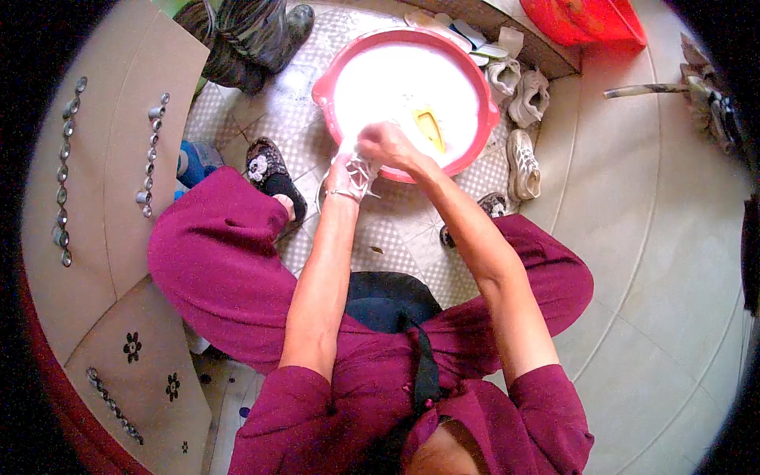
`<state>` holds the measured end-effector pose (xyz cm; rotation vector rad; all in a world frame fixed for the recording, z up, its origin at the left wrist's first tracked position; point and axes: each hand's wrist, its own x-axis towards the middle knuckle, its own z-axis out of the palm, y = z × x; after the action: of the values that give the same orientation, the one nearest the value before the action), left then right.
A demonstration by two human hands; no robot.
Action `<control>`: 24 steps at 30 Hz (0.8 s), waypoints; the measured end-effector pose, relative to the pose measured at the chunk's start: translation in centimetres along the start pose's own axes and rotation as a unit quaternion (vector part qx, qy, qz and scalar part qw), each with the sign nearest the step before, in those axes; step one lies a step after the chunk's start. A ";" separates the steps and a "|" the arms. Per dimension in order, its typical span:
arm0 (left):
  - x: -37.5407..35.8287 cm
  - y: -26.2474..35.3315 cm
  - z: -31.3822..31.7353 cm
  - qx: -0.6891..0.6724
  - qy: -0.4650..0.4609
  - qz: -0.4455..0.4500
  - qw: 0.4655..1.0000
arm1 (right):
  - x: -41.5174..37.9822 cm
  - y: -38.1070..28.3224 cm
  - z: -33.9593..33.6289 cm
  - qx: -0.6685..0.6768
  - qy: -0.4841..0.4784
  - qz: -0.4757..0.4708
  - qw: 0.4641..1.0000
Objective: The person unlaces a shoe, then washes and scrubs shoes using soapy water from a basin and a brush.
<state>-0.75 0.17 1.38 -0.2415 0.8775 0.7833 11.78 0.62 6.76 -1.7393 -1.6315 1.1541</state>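
Observation:
A white lace-up shoe [361, 174] is over the near left rim of a red basin [486, 131]. My left hand [339, 176] is closed around the shoe, whose laces hang loose. My right hand [385, 144] is curled at the shoe's far end, its fingers folded; what they grip there is hidden. White, foamy-looking contents [380, 75], washed out by bright light, fill the basin. In them, to the right of my right hand, lies a yellow object [430, 129], perhaps a brush, too blurred to name surely.
White shoes [523, 165] and several pale insoles or shoe parts [475, 39] lie along the right of the basin. Dark boots [257, 39] stand at the back left. A red container [586, 24] is at the top right. Cabinet drawers [119, 182] flank the left.

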 end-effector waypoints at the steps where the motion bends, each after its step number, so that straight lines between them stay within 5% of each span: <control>1: -0.8 0.1 0.7 0.001 0.000 0.000 1.000 | 0.1 -0.1 -0.2 0.000 0.000 0.000 1.000; 3: -2.0 0.2 2.0 -0.028 0.005 0.001 1.000 | 0.4 -0.1 -0.4 -0.186 -0.064 -0.035 0.980; 7: -0.8 0.2 0.8 -0.006 0.016 -0.004 1.000 | -0.9 0.5 0.8 -0.168 0.056 -0.087 0.980; 10: 0.5 0.0 -0.1 -0.007 0.004 -0.013 1.000 | -1.9 1.0 2.4 -0.051 0.177 -0.046 0.982; 13: 1.3 -0.2 -0.8 0.004 -0.020 0.025 0.999 | -2.4 0.4 3.1 0.147 0.252 0.106 0.951; 18: -1.3 0.2 0.8 0.001 0.006 -0.001 1.000 | -2.5 0.7 2.3 0.183 0.185 0.083 0.962; 20: -1.6 0.3 1.1 -0.016 -0.011 -0.012 1.000 | -3.2 1.1 1.5 0.129 0.160 -0.033 0.978; 21: -1.4 0.0 1.1 -0.022 -0.012 0.003 1.000 | -3.6 1.0 1.1 0.211 0.150 -0.006 0.966; 24: -1.3 0.1 1.0 -0.042 -0.047 -0.014 0.998 | -3.8 3.1 0.1 0.231 0.241 0.024 0.942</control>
<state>-0.70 0.05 2.96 -0.2890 0.7524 0.7996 13.71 -3.56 5.07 -1.5888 -0.9401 0.9355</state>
